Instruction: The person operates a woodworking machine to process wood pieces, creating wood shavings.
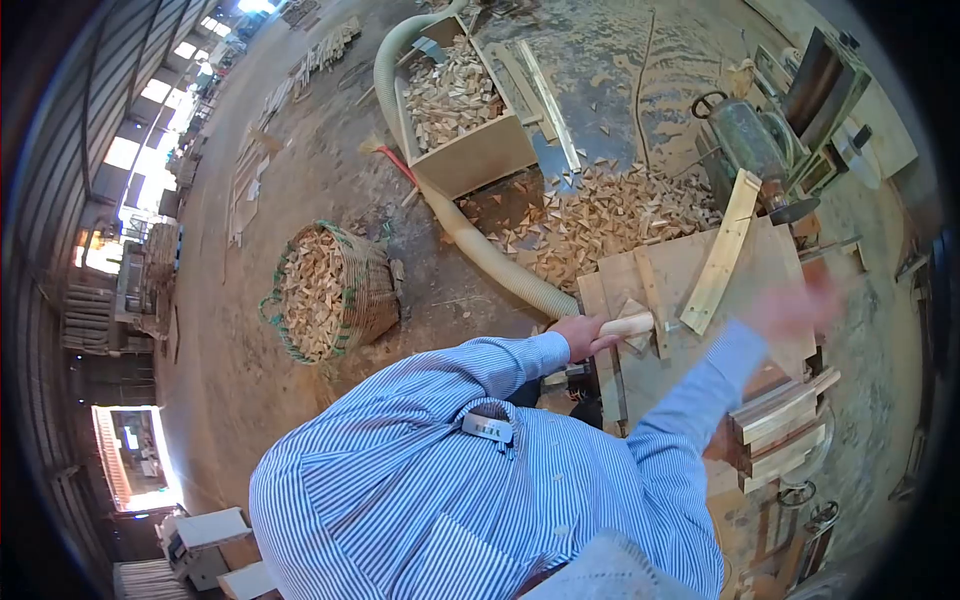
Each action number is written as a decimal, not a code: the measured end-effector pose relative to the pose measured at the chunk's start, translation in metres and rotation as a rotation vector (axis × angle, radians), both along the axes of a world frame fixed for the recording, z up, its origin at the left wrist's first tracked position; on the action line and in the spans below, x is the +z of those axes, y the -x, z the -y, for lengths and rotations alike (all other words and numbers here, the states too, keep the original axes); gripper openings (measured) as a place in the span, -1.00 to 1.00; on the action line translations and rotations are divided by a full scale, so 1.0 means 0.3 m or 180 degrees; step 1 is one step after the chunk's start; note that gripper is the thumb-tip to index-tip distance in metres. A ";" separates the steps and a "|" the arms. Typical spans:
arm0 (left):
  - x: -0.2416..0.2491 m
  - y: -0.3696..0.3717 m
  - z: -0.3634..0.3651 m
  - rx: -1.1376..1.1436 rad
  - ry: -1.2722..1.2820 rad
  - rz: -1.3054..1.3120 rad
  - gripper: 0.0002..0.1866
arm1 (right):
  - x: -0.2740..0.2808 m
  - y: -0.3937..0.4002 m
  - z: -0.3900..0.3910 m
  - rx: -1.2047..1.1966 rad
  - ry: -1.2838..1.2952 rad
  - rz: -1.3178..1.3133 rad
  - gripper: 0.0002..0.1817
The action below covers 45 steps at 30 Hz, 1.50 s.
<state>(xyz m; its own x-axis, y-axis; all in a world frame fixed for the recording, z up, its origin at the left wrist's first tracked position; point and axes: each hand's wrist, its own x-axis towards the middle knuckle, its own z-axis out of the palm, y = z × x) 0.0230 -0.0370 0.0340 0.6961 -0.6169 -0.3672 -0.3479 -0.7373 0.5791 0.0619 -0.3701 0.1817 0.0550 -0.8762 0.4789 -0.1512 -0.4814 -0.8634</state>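
Note:
On the near left of the wooden worktable (735, 255), my left hand (580, 337) is wrapped around a pale, rounded wooden stick (628, 325) that points right. The tip of this stick reaches a narrow wooden strip (652, 290) on the table, and a small flat wood piece (634, 312) lies beside it. My right hand (800, 303) is at the table's right side, smeared by motion, so its fingers cannot be made out. The nearest thing to it is a long pale board (722, 255) lying at a slant across the tabletop.
Stacked boards (785, 425) stand at the table's near right. Beyond the table are a machine (750, 140) and a heap of wood offcuts (620, 215). A ribbed hose (490, 260) runs past a wooden bin (475, 160) of offcuts. Left stands a full woven basket (365, 290).

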 end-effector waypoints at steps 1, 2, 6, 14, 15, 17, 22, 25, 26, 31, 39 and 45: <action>-0.021 0.009 -0.021 -0.0008 0.0037 0.0026 -0.35 | 0.061 -0.124 -0.143 0.2059 -0.0038 0.0241 -0.74; -0.045 0.016 -0.042 -0.0030 0.0036 0.0025 -0.34 | -0.042 -0.278 -0.230 0.3541 0.0128 0.0340 -0.77; -0.011 0.013 -0.108 -0.0072 0.0123 -0.0068 -0.34 | 0.201 -0.266 -0.697 0.4344 -0.0683 -0.0526 -0.54; -0.056 0.022 -0.222 -0.0050 0.0167 -0.0108 -0.36 | -0.183 0.010 -0.653 0.3558 -0.1408 -0.0615 -0.55; -0.058 0.021 -0.231 -0.0064 0.0121 -0.0130 -0.36 | -0.206 0.073 -0.641 0.3384 -0.1477 -0.0750 -0.56; -0.079 0.020 -0.240 -0.0136 0.0069 -0.0175 -0.36 | -0.223 0.205 -0.618 0.3173 -0.1526 -0.0809 -0.57; -0.075 0.002 -0.228 0.0075 -0.0298 -0.0341 -0.24 | -0.196 0.473 -0.597 0.2178 -0.0979 -0.0981 -0.65; -0.075 -0.013 -0.172 0.0147 -0.0826 -0.0490 -0.14 | -0.097 0.610 -0.561 0.1524 -0.0441 -0.1197 -0.71; -0.155 -0.011 -0.188 0.0023 -0.0527 -0.0240 -0.12 | -0.022 0.658 -0.555 0.1256 -0.0202 -0.1615 -0.69; -0.128 0.004 -0.200 -0.0362 0.0109 0.0215 -0.35 | 0.020 0.904 -0.462 -0.0137 -0.0257 -0.1632 -0.62; -0.138 0.014 -0.212 -0.0308 0.0089 0.0217 -0.31 | -0.078 1.125 -0.261 -0.1108 -0.0088 -0.2598 -0.43; -0.088 0.024 -0.191 -0.0291 0.0041 0.0222 -0.32 | -0.130 1.073 -0.120 -0.0845 -0.0452 -0.3254 -0.51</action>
<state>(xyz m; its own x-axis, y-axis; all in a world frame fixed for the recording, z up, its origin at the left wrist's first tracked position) 0.0159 0.0204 0.0075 0.6604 -0.6833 -0.3114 -0.4531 -0.6933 0.5603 -0.2599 -0.3342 0.1426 0.1720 -0.9633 0.2059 -0.9212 -0.2314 -0.3128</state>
